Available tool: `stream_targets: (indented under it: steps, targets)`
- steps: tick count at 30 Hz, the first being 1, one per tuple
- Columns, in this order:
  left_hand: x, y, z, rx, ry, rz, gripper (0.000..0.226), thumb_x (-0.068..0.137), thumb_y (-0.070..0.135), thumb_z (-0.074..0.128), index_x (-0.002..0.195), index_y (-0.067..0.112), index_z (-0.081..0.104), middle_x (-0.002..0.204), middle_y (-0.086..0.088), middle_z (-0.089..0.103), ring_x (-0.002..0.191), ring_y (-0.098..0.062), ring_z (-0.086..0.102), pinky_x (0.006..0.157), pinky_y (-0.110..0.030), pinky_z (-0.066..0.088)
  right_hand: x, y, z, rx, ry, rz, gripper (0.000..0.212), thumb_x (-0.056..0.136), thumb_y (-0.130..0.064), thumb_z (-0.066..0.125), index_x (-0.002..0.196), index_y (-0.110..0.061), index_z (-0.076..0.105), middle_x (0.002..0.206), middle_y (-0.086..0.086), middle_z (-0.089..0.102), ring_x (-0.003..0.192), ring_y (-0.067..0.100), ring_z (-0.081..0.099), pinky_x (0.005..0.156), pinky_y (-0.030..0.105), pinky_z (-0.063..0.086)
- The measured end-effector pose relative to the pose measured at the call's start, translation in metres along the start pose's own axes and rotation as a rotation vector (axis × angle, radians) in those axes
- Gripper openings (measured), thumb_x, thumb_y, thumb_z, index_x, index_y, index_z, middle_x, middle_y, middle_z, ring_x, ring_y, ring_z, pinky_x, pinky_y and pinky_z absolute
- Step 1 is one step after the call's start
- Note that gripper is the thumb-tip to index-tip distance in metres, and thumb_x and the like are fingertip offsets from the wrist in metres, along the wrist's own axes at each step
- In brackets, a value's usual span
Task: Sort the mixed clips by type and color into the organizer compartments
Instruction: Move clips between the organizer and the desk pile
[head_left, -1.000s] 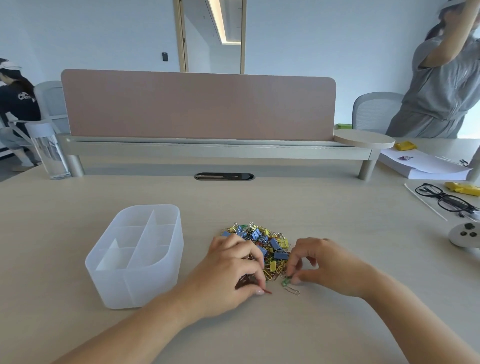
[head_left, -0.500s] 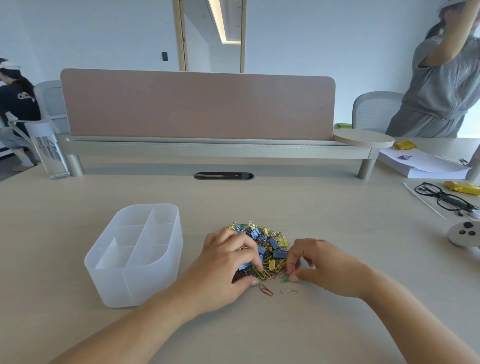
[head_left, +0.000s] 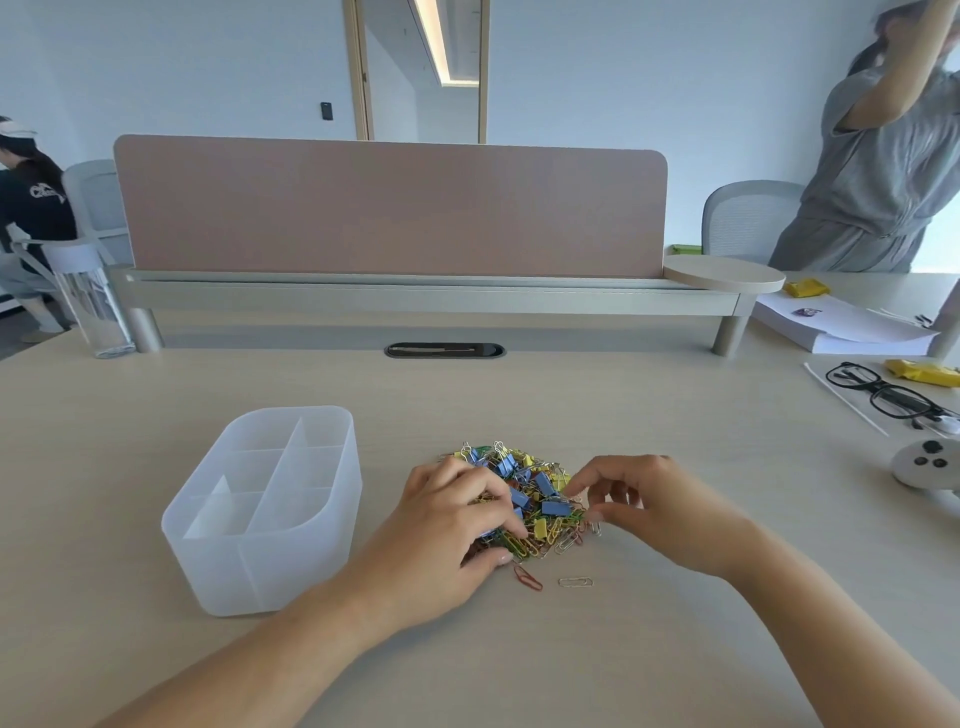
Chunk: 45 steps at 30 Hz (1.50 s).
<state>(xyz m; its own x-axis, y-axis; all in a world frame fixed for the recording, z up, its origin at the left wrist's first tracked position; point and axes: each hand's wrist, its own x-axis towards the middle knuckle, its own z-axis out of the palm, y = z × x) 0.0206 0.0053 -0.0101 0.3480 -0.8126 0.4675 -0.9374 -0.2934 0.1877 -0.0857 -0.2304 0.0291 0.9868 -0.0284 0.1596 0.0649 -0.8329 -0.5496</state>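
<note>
Clip pile sat just right of the organizer. My left hand clawed over it, gripping. Right hand curled at the pile's far side; couldn't tell if it pinched anything. Clips looked light, stiff and tangle-prone, so pinch single loops.

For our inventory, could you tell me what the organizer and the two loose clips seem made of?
Organizer: frosted translucent plastic; dividers show through its walls. Red clip: probably coated wire, given its colour. Silver clip: seemingly bare metal wire, shiny.
</note>
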Motion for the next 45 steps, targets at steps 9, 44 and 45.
stream_targets:
  steps: [9,44,45]
  targets:
    - [0.003,0.0,0.002,0.071,0.041,-0.001,0.005,0.083,0.036,0.066,0.088,0.037,0.067,0.1,0.023,0.055,0.105,0.0,0.04,0.092,-0.024,0.023,-0.002,-0.007,0.0,-0.013,0.027,-0.034,0.025,0.085,-0.013,0.071,0.08,-0.037,0.069,0.083,-0.023,0.066,0.075,0.002,0.054,0.065,0.013,0.041]
    - [0.008,0.004,0.005,0.155,0.078,-0.059,0.012,0.075,0.041,0.062,0.085,0.037,0.067,0.095,0.022,0.054,0.098,-0.003,0.042,0.089,-0.026,0.025,0.017,-0.011,0.041,-0.127,0.083,-0.108,0.005,0.086,-0.026,0.07,0.09,-0.03,0.071,0.079,-0.025,0.055,0.086,-0.006,0.048,0.079,0.007,0.028]
    - [0.008,0.004,0.005,0.152,0.075,-0.065,0.014,0.074,0.042,0.061,0.086,0.037,0.067,0.096,0.022,0.054,0.099,-0.003,0.042,0.088,-0.026,0.025,0.017,-0.011,0.04,-0.132,0.083,-0.104,0.006,0.085,-0.025,0.071,0.088,-0.029,0.071,0.078,-0.026,0.055,0.085,-0.007,0.048,0.078,0.007,0.029]
